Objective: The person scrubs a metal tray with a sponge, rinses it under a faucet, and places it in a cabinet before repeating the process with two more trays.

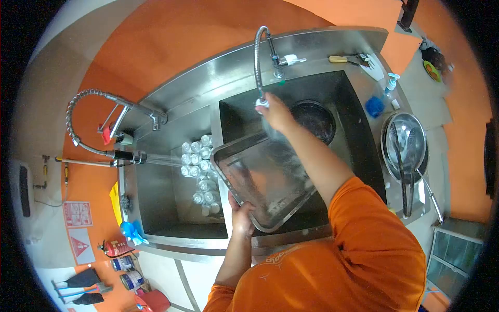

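Observation:
My left hand [241, 216] is closed on the near left rim of a rectangular metal baking tray [260, 184], tilted over the right sink basin [356, 156]. My right hand [279, 114] grips the white-tipped nozzle of a flexible faucet [258, 62] above the tray's far side. Water runs from that nozzle onto the tray, whose inside looks wet, with pale residue or foam near its right edge. Behind the tray, a dark round pan [314, 117] lies in the same basin, partly hidden by my right forearm.
Several cans [195, 158] stand in the left basin [161, 208], where a spring-hose sprayer [127, 156] runs water toward them. On the right counter are strainers with utensils [408, 140], a blue scrubber [374, 106], a pump bottle [391, 86] and a wooden-handled tool [340, 60].

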Available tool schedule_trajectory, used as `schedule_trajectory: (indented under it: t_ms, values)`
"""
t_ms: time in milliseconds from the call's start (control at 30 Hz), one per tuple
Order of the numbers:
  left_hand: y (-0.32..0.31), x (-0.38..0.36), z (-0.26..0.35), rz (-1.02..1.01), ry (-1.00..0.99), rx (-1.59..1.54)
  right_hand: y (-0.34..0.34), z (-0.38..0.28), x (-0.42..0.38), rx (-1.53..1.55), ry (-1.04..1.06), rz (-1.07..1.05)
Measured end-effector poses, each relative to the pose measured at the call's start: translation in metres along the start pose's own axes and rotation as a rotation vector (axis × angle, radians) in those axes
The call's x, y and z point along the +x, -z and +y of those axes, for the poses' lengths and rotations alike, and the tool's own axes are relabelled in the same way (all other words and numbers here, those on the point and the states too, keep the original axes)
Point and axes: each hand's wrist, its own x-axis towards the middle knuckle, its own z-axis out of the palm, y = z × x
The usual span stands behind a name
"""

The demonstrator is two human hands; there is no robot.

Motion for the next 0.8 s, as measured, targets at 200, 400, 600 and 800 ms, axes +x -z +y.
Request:
schedule_trajectory:
  t_ms: [200, 400, 600, 800]
  values:
    - [0.004, 0.001, 0.002, -0.016, -0.04, 0.025, 0.032, 0.006, -0.009, -0.055, 0.045, -0.058]
    - [-0.011, 0.005, 0.001, 0.019, -0.071, 0.082, 0.002, -0.026, -0.022, 0.165, -0.084, -0.058]
    - [-0.022, 0.016, -0.01, -0.017, -0.027, 0.095, -0.015, -0.071, -0.023, 0.389, -0.15, -0.059]
    - [-0.038, 0.041, -0.008, -0.081, -0.045, 0.148, 0.013, -0.053, -0.034, 0.471, -0.123, -0.212]
